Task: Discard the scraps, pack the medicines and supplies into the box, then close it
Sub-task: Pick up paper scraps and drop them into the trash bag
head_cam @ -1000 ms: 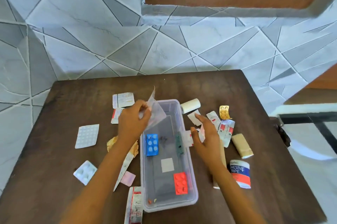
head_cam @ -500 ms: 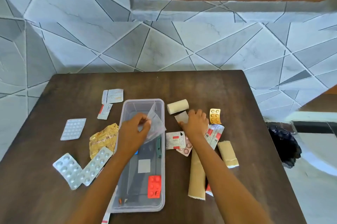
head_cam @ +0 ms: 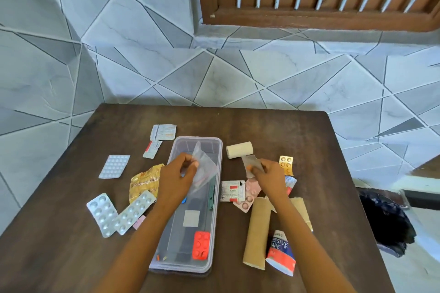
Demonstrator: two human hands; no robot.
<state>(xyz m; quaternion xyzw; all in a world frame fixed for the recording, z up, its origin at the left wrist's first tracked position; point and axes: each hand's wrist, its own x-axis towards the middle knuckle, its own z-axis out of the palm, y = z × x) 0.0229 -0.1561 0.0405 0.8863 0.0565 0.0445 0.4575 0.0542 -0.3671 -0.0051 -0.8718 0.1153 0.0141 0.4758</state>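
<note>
A clear plastic box (head_cam: 217, 149) stands open in the middle of the brown table (head_cam: 262, 126). It holds a red blister pack (head_cam: 201, 245), a white square (head_cam: 191, 219) and a green strip (head_cam: 211, 198). My left hand (head_cam: 175, 180) hovers over the box, shut on a clear plastic bag (head_cam: 203, 168). My right hand (head_cam: 270, 178) pinches a small grey scrap (head_cam: 250, 161) just right of the box. Silver blister packs (head_cam: 114, 166) (head_cam: 119, 213) lie to the left. A bandage roll (head_cam: 239, 149), an orange pill strip (head_cam: 286, 164) and an adhesive tape pack (head_cam: 281, 252) lie to the right.
A crumpled gold wrapper (head_cam: 142, 182) lies left of the box, with paper sachets (head_cam: 163, 132) behind it. A long cardboard tube (head_cam: 257, 233) lies by my right forearm. A black bag (head_cam: 385, 219) sits on the floor past the table's right edge. A tiled wall rises behind the table.
My right hand has lifted the grey scrap off the table by the bandage roll. My left hand still holds the clear bag over the box. The camera has tilted up slightly.
</note>
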